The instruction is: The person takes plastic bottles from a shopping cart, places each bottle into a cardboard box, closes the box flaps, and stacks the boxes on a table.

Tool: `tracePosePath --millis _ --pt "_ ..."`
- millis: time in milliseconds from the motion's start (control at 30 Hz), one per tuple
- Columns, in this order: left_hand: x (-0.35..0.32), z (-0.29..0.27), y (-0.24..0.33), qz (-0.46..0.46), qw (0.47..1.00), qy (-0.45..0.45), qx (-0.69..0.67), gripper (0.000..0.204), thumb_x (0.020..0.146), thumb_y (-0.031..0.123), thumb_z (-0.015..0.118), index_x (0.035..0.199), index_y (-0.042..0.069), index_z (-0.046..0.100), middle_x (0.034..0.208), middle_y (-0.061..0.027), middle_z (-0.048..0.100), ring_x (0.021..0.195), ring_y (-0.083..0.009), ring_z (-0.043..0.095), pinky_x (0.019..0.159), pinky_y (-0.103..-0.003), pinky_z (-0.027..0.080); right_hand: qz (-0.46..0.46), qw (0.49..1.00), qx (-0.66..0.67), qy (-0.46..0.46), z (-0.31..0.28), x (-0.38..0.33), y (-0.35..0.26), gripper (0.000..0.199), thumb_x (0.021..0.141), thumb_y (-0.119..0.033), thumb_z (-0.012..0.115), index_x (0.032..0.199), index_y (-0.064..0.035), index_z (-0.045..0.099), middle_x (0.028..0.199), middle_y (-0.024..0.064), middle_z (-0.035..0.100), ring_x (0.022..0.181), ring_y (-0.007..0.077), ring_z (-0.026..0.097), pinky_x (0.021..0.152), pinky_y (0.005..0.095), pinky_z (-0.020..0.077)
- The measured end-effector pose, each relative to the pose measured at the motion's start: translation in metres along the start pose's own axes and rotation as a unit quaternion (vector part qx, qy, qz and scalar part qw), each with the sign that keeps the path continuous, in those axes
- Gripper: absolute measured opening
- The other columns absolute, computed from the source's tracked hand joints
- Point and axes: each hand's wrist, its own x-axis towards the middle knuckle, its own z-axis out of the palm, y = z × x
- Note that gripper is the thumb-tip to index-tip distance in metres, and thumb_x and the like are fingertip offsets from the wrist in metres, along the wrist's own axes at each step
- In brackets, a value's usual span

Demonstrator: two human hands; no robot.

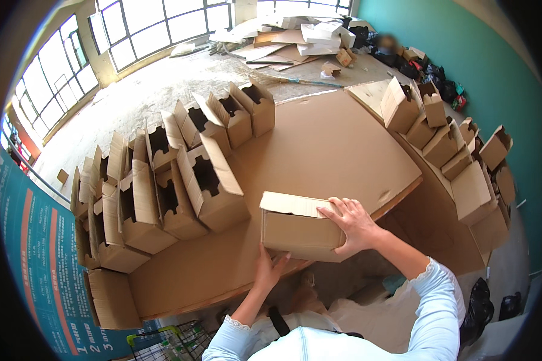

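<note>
A brown cardboard box [301, 231] is held level above the near edge of the table, its long side toward me. My right hand [354, 224] grips its right end, fingers over the top and thumb on the near side. My left hand [267, 269] supports its lower left corner; some of its fingers are hidden under the box. To the left, rows of upright cardboard boxes with raised flaps stand close together, the nearest being one open box [214, 186].
The table [325, 144] is covered with a cardboard sheet. More cardboard boxes [473, 192] are piled at the right. Beyond lie a broom [295, 80] and a heap of flattened cardboard [289, 45]. A wire basket [174, 343] stands at the lower left, near a teal printed banner [42, 265].
</note>
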Motion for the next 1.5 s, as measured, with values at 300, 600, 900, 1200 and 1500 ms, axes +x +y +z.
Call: tracePosePath --millis 300,600,900,1200,1500 --pt "0.141 0.124 -0.02 -0.075 0.993 0.094 -0.019 0.066 0.105 0.028 0.034 0.153 -0.002 0.0 0.159 -0.0257 0.015 0.147 -0.0345 0.019 0.119 -0.035 0.019 0.199 0.967 -0.023 0.156 0.032 0.017 0.054 0.098 0.057 -0.052 0.082 0.137 -0.0083 0.047 0.138 0.0252 0.04 0.117 0.0417 0.043 0.099 0.0531 0.0348" --pt "0.318 0.129 0.0 -0.065 0.972 0.061 -0.217 0.053 0.105 0.031 0.041 0.148 0.001 0.034 0.153 -0.0156 0.036 0.144 -0.0255 0.029 0.116 -0.036 0.026 0.306 0.923 0.002 0.232 0.061 0.176 0.181 0.093 0.06 -0.056 0.079 0.137 -0.012 0.054 0.143 0.021 0.041 0.124 0.0445 0.041 0.102 0.0567 0.032" --pt "0.182 0.098 -0.047 0.043 0.877 -0.007 0.479 0.06 0.097 0.03 0.051 0.151 0.013 0.033 0.158 -0.0137 0.027 0.147 -0.0326 0.022 0.116 -0.058 0.016 0.308 0.937 0.042 0.159 0.044 0.36 0.241 0.094 0.065 -0.06 0.076 0.144 -0.0179 0.047 0.155 0.0161 0.033 0.137 0.0442 0.035 0.112 0.0551 0.0291" --pt "0.18 0.103 -0.045 0.089 0.869 -0.012 0.487 0.063 0.091 0.03 0.057 0.149 0.015 0.037 0.158 -0.0098 0.029 0.146 -0.033 0.024 0.117 -0.056 0.014 0.286 0.932 0.073 0.212 0.072 0.434 0.26 0.1 0.072 -0.071 0.065 0.148 -0.0113 0.039 0.155 0.0228 0.028 0.143 0.0457 0.024 0.114 0.0667 0.0085" --pt "0.18 0.114 -0.036 0.089 0.848 -0.013 0.523 0.061 0.085 0.023 0.059 0.143 0.009 0.044 0.153 -0.0188 0.033 0.141 -0.0397 0.027 0.118 -0.056 0.016 0.291 0.832 -0.017 0.472 -0.005 0.296 0.493 0.06 0.074 -0.031 0.077 0.124 -0.0033 0.059 0.128 0.0223 0.058 0.122 0.0369 0.052 0.101 0.0497 0.0414"
